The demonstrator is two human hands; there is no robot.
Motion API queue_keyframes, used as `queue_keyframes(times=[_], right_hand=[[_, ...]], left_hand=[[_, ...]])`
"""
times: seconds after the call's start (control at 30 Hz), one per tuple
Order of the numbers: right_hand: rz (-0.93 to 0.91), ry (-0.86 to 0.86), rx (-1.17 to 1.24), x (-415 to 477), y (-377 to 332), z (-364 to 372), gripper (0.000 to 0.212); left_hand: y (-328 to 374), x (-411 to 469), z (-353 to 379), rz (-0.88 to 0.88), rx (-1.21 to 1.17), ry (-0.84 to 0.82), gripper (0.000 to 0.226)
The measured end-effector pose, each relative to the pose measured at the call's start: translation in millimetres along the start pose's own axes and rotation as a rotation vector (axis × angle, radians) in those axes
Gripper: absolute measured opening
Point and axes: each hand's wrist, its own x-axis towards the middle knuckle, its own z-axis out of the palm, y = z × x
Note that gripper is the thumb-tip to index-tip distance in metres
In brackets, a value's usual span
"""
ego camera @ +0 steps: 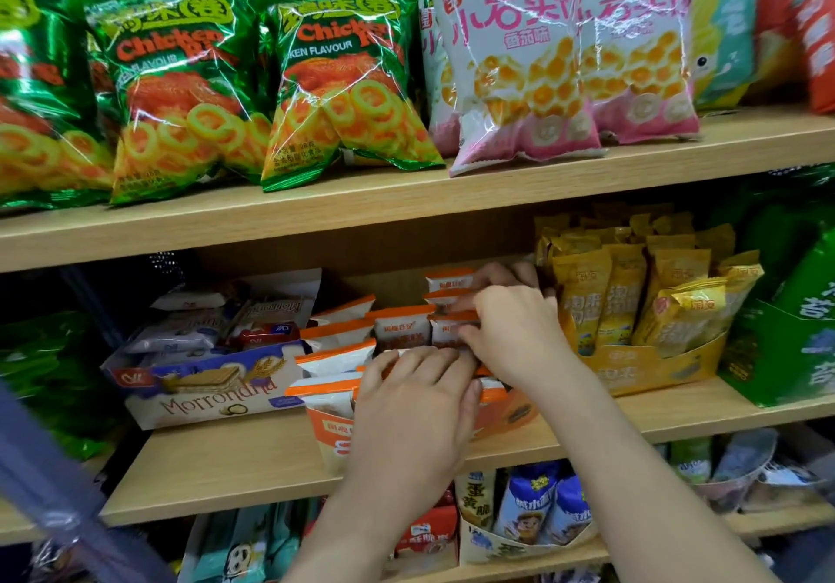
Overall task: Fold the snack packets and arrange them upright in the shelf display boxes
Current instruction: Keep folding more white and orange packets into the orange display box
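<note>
Nearest to us, the left hand (pixel 415 406) lies palm down over the front of the orange box (pixel 330 438). Its fingers are fairly straight and press flat on the packet tops there, grasping nothing. The box sits on the middle shelf (pixel 226 460), close to its front edge.

Just beyond, the right hand (pixel 515 334) comes in from the right. Its fingers curl over the orange top edge of one of the snack packets (pixel 402 327) in the right-hand row and grip it (the thumb is hidden, so we go by the curled fingers). The snack packets are white with orange tops and fill the orange box in rows. Those in the middle and on the right stand upright, and those on the left lean over.

Touching the orange box on its left is a wafer box (pixel 203 395) with loose wrappers piled in it. To the right stands a yellow box (pixel 655 368) of upright yellow packets (pixel 623 293), just beside the right hand.

Farther back and above, the upper shelf (pixel 406 203) carries green bags (pixel 357 85) of ring snacks, with white and pink bags (pixel 519 67) beside them on the right.
</note>
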Motion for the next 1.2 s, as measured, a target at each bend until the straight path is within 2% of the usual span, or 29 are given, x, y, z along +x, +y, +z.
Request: queue_keyframes(times=[0.07,0.17,0.33,0.43,0.5,0.6,0.7,0.77,0.9,0.93,1.0,1.07,1.13,1.2], right_hand=[[-0.061,0.153,0.055,-3.9,1.9,9.5,0.017],[-0.143,0.432,0.302,-13.4,12.7,19.4,0.004],[-0.165,0.707,0.656,-31.7,23.9,10.3,0.008],[-0.031,0.916,0.872,-52.7,25.2,9.0,0.016],[0.158,1.005,1.080,-63.3,29.3,10.5,0.025],[0.420,1.090,1.318,-74.2,42.9,14.1,0.024],[0.508,1.065,1.370,-86.5,53.6,14.0,0.022],[0.527,1.014,1.332,-94.8,56.2,11.5,0.021],[0.487,0.884,1.324,-104.7,52.3,8.4,0.017],[0.477,0.852,1.340,-106.1,50.6,7.8,0.014],[0.466,0.802,1.397,-108.9,48.4,5.7,0.006],[0.464,0.758,1.467,-112.4,48.4,2.7,0.009],[0.472,0.696,1.543,-116.7,49.3,-1.9,0.011],[0.457,0.593,1.647,-121.8,53.5,-7.0,0.007]], left_hand=[[0.3,-0.9,-0.7,-0.004,0.000,-0.010,0.040],[1.4,-1.0,-2.1,-0.005,-0.006,-0.010,0.039],[2.5,0.5,-2.4,-0.022,-0.017,-0.023,0.041],[3.5,1.8,-3.3,-0.046,-0.021,-0.012,0.040],[2.2,2.6,-3.9,-0.069,-0.044,-0.003,0.041],[-2.9,5.9,-7.5,-0.082,-0.090,-0.084,0.049],[-10.0,9.0,-15.9,-0.044,-0.053,-0.136,0.063],[-11.4,6.7,-20.4,-0.035,-0.132,-0.135,0.063],[5.3,-9.6,-33.1,-0.153,-0.757,-0.017,0.034],[11.7,-14.5,-35.5,-0.151,-0.830,-0.025,0.031],[26.5,-23.2,-38.1,-0.022,-0.730,-0.019,0.031],[35.5,-29.7,-34.1,0.035,-0.628,0.069,0.029],[40.2,-35.0,-28.2,-0.026,-0.714,0.120,0.031],[45.0,-38.1,-25.5,-0.191,-0.848,0.138,0.043]])
